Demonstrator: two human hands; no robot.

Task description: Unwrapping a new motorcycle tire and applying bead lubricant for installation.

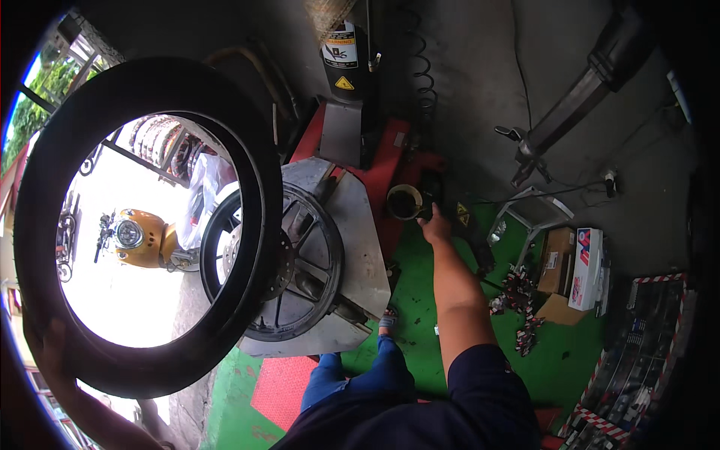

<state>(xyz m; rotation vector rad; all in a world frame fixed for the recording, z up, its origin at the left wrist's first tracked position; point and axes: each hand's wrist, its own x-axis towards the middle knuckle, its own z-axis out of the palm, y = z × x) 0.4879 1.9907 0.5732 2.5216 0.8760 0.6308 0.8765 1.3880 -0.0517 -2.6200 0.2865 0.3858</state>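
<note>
A black motorcycle tire (255, 247) stands raised at the left, tilted toward me. My left hand (54, 349) is closed on its lower left side, dim against the rubber. Partly behind the tire, a black spoked wheel rim (330, 292) with a brake disc lies on the grey metal turntable (360, 247) of a tire-changing machine. My right arm stretches forward to a round, light-rimmed pot (405, 202) with dark contents, beside the machine's red body. My right hand (435, 226) is closed at the pot's right side; what its fingers hold blends into dark parts there.
The machine's dark column (346, 90) rises beyond the turntable. A metal arm (570, 112) hangs at the upper right. Cardboard boxes (556, 259) and a grey metal stand (529, 214) are on the green floor, near a striped-edged rack (637, 352). Outside is a yellow motorcycle (142, 238).
</note>
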